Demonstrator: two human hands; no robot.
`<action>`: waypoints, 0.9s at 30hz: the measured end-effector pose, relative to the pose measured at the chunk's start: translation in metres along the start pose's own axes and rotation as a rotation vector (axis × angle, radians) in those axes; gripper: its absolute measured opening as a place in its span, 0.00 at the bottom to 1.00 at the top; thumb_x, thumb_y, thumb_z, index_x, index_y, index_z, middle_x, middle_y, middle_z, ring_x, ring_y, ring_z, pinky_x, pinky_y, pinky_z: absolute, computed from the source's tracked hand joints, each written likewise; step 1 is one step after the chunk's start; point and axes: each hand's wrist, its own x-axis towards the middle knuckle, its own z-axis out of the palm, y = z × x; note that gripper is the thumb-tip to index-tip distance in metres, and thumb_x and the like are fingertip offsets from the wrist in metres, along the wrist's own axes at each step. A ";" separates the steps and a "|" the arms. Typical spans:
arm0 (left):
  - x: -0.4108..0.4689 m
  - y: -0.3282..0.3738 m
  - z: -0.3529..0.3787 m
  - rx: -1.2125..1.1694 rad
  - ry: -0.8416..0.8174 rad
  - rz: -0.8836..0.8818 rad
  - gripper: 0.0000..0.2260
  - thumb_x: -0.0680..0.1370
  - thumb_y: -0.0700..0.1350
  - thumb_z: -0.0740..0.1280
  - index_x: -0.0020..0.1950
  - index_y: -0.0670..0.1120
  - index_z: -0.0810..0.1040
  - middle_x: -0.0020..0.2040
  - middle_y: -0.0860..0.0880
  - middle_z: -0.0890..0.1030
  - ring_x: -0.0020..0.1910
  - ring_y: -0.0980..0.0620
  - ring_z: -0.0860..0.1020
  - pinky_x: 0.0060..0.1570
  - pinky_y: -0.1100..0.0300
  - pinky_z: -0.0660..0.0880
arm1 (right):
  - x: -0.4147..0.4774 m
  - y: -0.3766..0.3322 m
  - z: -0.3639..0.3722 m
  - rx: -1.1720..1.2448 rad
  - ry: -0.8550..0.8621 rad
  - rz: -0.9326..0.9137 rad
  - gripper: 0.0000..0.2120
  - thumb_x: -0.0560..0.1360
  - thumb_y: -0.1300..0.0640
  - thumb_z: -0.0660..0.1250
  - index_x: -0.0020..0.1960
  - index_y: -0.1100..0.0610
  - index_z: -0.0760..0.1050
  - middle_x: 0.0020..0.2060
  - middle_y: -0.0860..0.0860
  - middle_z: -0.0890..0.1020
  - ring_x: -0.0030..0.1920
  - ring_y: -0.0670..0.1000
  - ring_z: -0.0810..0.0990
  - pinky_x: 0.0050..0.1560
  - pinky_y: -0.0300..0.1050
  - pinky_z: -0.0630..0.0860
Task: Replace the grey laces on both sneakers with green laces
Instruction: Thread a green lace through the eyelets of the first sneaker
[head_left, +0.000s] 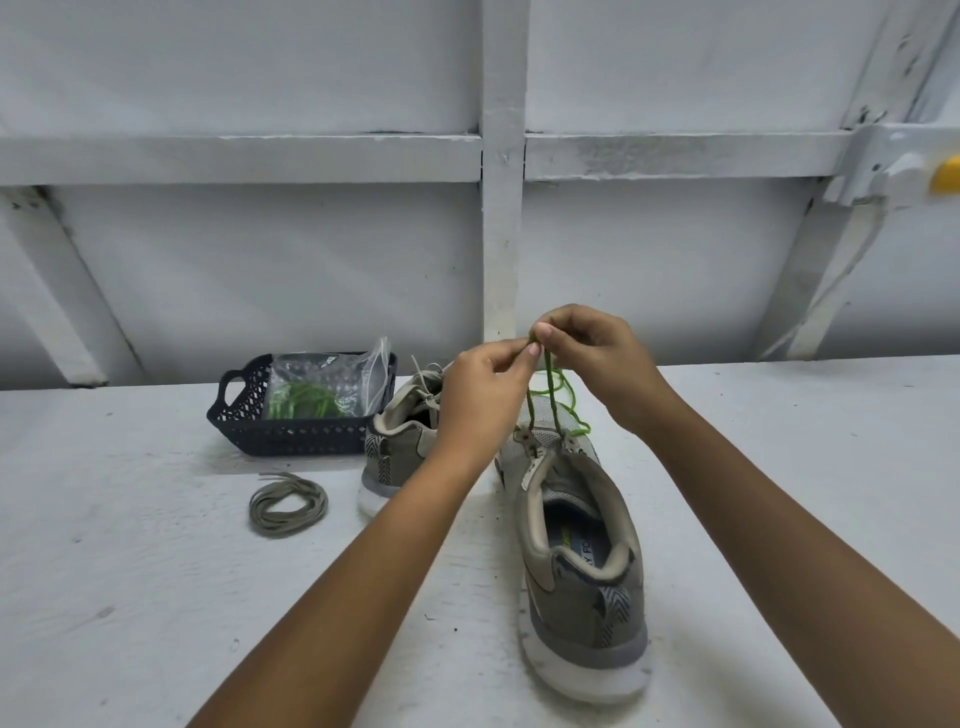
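On the right of a white tabletop (156, 571), the left hand (483, 400) and right hand (597, 364) meet above the near sneaker (576, 551). Their fingers pinch the ends of a green lace (555, 395) rising from its eyelets. Left of it lie a second sneaker (400, 447), a coiled grey lace (288, 503) and, farther back, a dark basket (291, 439) holding bagged green laces (306, 402).

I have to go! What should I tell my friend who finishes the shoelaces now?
Left hand and right hand both pinch the bright green lace above the near grey sneaker, strands rising from its eyelets.
Done: one flat grey lace lies coiled on the white table.
Left: finish this one; the far grey sneaker is grey-laced; more green lace waits bagged in the dark plastic basket.
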 end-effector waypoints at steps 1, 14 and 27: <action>0.000 0.000 0.000 -0.003 -0.002 -0.007 0.08 0.77 0.45 0.68 0.51 0.46 0.84 0.39 0.55 0.82 0.42 0.59 0.79 0.45 0.61 0.75 | -0.002 0.001 0.001 0.053 0.018 0.022 0.08 0.77 0.64 0.65 0.41 0.56 0.76 0.35 0.49 0.77 0.36 0.42 0.75 0.41 0.35 0.71; 0.007 -0.005 -0.002 -0.240 -0.146 -0.072 0.07 0.76 0.41 0.69 0.52 0.44 0.83 0.53 0.44 0.81 0.53 0.53 0.80 0.54 0.64 0.74 | -0.021 0.017 -0.001 0.159 0.100 0.202 0.09 0.80 0.55 0.61 0.53 0.49 0.79 0.47 0.48 0.82 0.52 0.47 0.78 0.51 0.43 0.73; -0.039 -0.026 0.021 0.071 -0.176 -0.138 0.28 0.76 0.45 0.68 0.74 0.51 0.63 0.67 0.48 0.68 0.69 0.51 0.66 0.70 0.55 0.61 | -0.021 0.032 0.006 -0.010 0.002 0.228 0.13 0.81 0.61 0.58 0.41 0.57 0.77 0.35 0.52 0.81 0.36 0.44 0.82 0.44 0.38 0.77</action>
